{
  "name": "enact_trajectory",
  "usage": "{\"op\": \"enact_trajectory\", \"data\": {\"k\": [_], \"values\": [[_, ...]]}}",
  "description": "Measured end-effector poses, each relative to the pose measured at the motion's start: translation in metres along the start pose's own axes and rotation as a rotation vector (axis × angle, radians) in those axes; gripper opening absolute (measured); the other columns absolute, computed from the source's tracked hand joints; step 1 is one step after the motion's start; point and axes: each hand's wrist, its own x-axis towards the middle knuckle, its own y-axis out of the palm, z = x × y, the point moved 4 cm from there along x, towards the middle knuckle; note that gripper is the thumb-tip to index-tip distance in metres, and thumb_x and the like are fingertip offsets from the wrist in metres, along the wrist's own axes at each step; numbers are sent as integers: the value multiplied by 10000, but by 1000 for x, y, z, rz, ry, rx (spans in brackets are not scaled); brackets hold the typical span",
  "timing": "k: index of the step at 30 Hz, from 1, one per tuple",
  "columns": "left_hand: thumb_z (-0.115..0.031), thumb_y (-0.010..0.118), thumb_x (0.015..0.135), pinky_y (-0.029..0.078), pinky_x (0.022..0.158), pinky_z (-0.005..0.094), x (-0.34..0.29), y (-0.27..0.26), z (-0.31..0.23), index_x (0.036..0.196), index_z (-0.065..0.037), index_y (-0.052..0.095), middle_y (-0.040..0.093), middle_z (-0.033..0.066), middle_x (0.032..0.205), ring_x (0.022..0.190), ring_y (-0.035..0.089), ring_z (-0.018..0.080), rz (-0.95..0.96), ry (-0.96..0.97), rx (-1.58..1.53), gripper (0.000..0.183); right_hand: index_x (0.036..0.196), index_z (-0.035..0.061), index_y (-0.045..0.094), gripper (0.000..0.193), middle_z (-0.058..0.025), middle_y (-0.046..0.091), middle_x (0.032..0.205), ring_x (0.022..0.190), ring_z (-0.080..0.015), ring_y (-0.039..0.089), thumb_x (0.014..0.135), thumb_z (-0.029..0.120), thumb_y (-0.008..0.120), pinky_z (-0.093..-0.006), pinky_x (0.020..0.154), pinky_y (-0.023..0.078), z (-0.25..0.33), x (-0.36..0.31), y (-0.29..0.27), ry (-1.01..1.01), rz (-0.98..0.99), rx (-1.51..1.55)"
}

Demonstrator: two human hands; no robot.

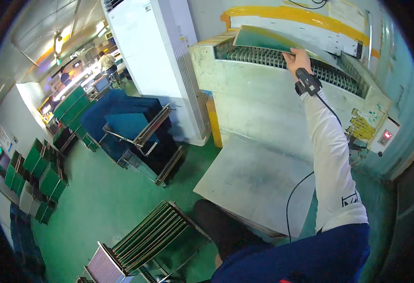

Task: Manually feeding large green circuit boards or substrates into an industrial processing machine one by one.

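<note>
Beyond the dark blue trouser leg (311, 259), the person's right hand (297, 59) – fingers closed on the near edge of a thin green flat panel (263, 40) over the grey roller conveyor machine (282, 59) – should probably keep it level; left hand unseen.

Left hand out of view; right hand (297, 60) fingers hidden under green panel (263, 39).
</note>
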Motion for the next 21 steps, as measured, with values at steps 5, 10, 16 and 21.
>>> {"op": "enact_trajectory", "data": {"k": [5, 10, 16, 21], "values": [[-536, 614, 862, 449, 996, 504, -12, -23, 32, 1267, -41, 605, 599, 201, 1280, 1181, 554, 400, -5, -132, 97, 640, 1205, -44, 503, 278, -227, 579, 1215, 1096, -311, 605, 937, 29, 507, -400, 935, 548, 70, -76, 57, 203, 360, -796], [-556, 606, 855, 439, 987, 534, -13, -13, 20, 1260, -59, 616, 582, 216, 1287, 1182, 535, 430, 1, -9, 101, 641, 1291, -73, 448, 367, -253, 585, 1246, 949, -302, 659, 986, 131, 453, -360, 878, 579, 48, -58, 53, 962, 1, 642], [-573, 613, 839, 414, 998, 549, -2, 6, 21, 1282, -61, 599, 567, 233, 1293, 1185, 515, 453, 33, 61, 34, 678, 1028, -31, 669, 373, -174, 717, 999, 897, -309, 692, 973, 272, 460, -370, 754, 573, 16, 10, 22, 746, 309, -60], [-591, 594, 855, 396, 1027, 536, -16, -8, 25, 1318, -51, 565, 527, 226, 1348, 1220, 484, 453, 55, 14, 99, 711, 1126, 125, 678, 461, -133, 696, 1107, 1040, -426, 625, 929, 470, 445, -504, 877, 493, 42, -19, 46, 48, 470, -1191]]}}
